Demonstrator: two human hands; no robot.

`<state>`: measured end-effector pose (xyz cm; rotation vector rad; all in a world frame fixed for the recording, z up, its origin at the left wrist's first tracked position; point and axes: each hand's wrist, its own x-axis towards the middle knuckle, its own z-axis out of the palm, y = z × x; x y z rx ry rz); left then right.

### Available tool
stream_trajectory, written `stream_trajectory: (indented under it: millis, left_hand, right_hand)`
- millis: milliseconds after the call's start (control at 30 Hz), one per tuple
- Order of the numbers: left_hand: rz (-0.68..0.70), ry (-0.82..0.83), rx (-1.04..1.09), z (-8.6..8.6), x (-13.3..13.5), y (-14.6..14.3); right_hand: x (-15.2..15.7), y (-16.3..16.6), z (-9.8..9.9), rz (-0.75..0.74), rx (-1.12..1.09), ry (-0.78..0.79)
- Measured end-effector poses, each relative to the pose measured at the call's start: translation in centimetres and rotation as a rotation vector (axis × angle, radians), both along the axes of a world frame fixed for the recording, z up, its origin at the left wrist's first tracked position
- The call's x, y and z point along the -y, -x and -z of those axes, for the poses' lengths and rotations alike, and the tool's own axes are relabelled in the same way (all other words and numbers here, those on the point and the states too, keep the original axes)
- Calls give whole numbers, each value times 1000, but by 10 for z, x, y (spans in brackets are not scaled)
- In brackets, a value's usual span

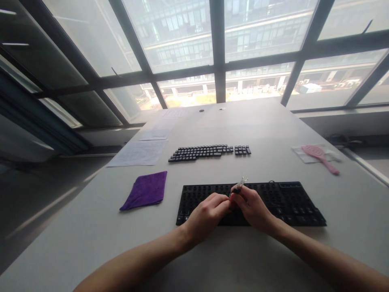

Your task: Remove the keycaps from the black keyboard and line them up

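Above the stripped black plastic keyboard (pixel 291 202) on the grey bench (pixel 212 121), fingers of the right hand (pixel 253 209) grip a slim clear keycap puller (pixel 240 183) while fingers of the left hand (pixel 206 217) pinch its dark lower end; a steady, straight pull seems wisest.

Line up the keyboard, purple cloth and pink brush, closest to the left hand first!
1. Keyboard: directly under the left hand.
2. Purple cloth: lying off to the left.
3. Pink brush: far right, beyond the right hand holding a small tool.
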<state>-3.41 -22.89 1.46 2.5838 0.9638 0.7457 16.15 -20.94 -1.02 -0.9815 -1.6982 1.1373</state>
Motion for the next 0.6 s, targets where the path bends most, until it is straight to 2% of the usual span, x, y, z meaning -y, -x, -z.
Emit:
stream_trajectory:
  millis: [200,400,600]
  left_hand:
    - [-39,105,185,-8,-6,2]
    - [-226,351,280,-18,-28,13]
    - [-207,304,177,-21,-39,22]
  right_hand:
    - [-2,1,3,76,-77,55]
    - [-3,1,6,118,-122,70]
    - [-5,2,4,153,-151,85]
